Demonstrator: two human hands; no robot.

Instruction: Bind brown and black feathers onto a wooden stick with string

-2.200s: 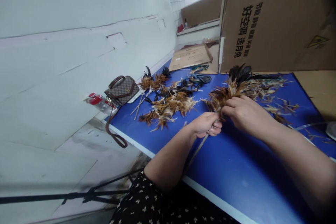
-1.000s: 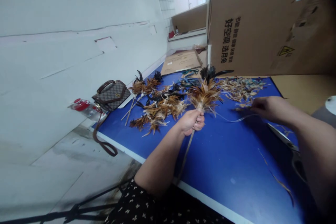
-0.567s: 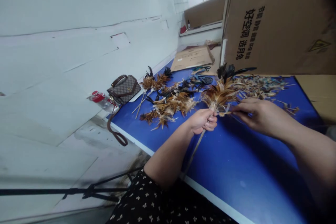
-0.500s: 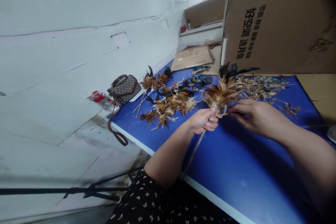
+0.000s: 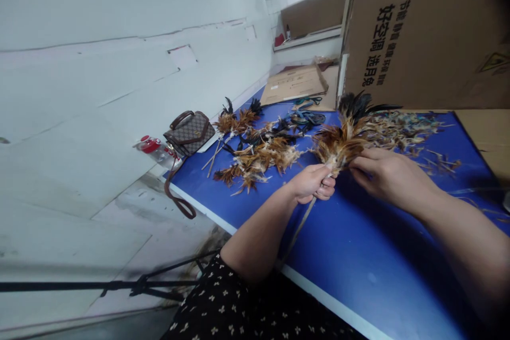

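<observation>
My left hand (image 5: 314,185) is closed around the thin stick of a feather duster (image 5: 337,141), just below the feathers. The duster has brown and golden feathers with black ones at its tip, and pale quills show at its base above my fist. Its stick slants down toward the table's near edge. My right hand (image 5: 392,174) is pinched at the right side of the feather base, where its fingertips are on a feather partly hidden among the others. A heap of brown and cream feathers (image 5: 263,156) lies left of the duster.
On the blue table (image 5: 358,271) lie small finished-looking dusters (image 5: 239,119), loose mottled feathers (image 5: 402,130) and blue-green strips (image 5: 308,118). A handbag (image 5: 190,133) and a red-capped bottle (image 5: 153,149) sit at the left edge. A large cardboard sheet (image 5: 430,37) stands behind.
My right hand went out to the right over the table, came back with a small tan feather, and is now up against the duster's base. My left hand keeps its grip on the stick.
</observation>
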